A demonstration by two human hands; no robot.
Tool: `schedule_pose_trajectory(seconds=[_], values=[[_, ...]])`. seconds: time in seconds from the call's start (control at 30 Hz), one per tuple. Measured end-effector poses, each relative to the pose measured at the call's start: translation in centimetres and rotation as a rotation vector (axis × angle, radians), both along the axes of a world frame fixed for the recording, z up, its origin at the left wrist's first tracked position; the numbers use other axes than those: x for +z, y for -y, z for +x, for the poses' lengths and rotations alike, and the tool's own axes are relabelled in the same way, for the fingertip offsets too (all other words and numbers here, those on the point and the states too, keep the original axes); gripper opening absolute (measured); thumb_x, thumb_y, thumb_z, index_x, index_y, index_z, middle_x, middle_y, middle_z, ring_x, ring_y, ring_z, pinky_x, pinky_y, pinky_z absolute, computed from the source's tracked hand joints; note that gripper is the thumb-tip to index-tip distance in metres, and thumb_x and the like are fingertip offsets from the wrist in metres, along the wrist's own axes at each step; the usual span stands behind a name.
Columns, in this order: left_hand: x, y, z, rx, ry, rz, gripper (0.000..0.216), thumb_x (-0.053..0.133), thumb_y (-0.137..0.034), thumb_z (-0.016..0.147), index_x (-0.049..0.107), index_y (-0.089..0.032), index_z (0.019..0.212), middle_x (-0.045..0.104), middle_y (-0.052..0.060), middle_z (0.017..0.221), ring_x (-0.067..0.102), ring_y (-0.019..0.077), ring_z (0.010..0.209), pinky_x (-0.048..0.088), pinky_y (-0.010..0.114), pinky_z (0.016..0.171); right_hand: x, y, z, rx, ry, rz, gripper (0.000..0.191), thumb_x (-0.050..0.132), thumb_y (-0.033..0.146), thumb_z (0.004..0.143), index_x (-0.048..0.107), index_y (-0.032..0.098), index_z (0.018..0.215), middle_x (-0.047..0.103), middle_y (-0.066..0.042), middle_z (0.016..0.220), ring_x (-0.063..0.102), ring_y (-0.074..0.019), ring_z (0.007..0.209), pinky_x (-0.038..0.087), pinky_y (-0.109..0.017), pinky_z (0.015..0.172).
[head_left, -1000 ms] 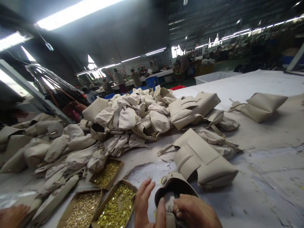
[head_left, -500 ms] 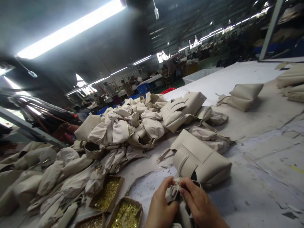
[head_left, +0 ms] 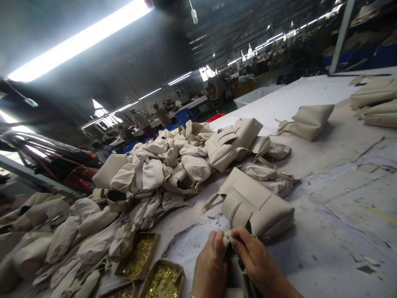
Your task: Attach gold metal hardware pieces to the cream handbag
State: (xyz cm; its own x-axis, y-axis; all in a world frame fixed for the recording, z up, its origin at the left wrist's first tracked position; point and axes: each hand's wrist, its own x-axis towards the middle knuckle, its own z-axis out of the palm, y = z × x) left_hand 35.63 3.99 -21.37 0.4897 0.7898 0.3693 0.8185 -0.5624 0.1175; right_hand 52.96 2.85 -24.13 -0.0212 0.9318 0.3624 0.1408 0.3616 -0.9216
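Both hands have shifted up slightly since earlier; left hand (head_left: 211,265) and right hand (head_left: 259,265) fingers pinch together on pale lining (head_left: 226,239) of the bag (head_left: 238,273) between them. Keep the pinch tight, thumbs close.

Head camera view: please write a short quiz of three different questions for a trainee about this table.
1. True or false: both hands grip the same small cream bag piece.
2. What fills the cardboard boxes? A) gold metal parts B) thread spools C) scissors
3. Which finished bag lies nearest the hands?

Key:
1. True: left hand and right hand pinch it together.
2. A
3. The cream handbag just beyond the fingers.
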Motion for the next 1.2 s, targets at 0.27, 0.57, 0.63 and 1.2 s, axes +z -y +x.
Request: schedule_pose_trajectory(seconds=[0.27,0.57,0.63,1.2], values=[[-0.4,-0.7,-1.7,-0.188,0.056,0.123,0.033,0.046,-0.010,0.095,0.049,-0.017,0.127,0.075,0.007,0.095,0.076,0.0205,0.080,0.063,0.026,0.071,-0.5,0.0,0.0,-0.005,-0.010,0.015,0.020,0.041,0.032,0.110,0.057,0.025,0.102,0.064,0.001,0.083,0.065,-0.0180,0.074,0.046,-0.026,0.070],[1.3,-1.0,-1.4,-0.087,0.472,-0.228,0.017,0.057,-0.022,0.101,0.070,-0.024,0.112,0.076,0.001,0.102,0.073,0.0146,0.094,0.056,0.020,0.086,-1.5,-1.6,0.7,0.166,-0.205,-0.109,0.017,0.059,0.037,0.102,0.067,0.024,0.096,0.061,0.001,0.082,0.058,-0.0190,0.076,0.046,-0.026,0.070],[1.7,-0.9,-1.4,0.025,0.540,-0.337,0.015,0.061,-0.027,0.098,0.075,-0.024,0.102,0.077,0.001,0.095,0.073,0.0158,0.089,0.055,0.021,0.082,-1.5,-2.0,0.5,0.204,-0.232,-0.106,0.014,0.061,0.034,0.100,0.070,0.024,0.094,0.063,0.000,0.085,0.060,-0.0201,0.080,0.048,-0.027,0.075],[-0.6,0.9,-2.7,0.729,1.076,-0.680,0.043,0.073,-0.048,0.065,0.080,-0.011,0.085,0.076,0.010,0.077,0.064,0.0234,0.070,0.047,0.032,0.066,-3.1,-0.3,-3.8,0.322,0.132,0.127,0.020,0.047,0.026,0.105,0.065,0.026,0.096,0.065,-0.001,0.086,0.065,-0.0186,0.077,0.050,-0.025,0.071]])
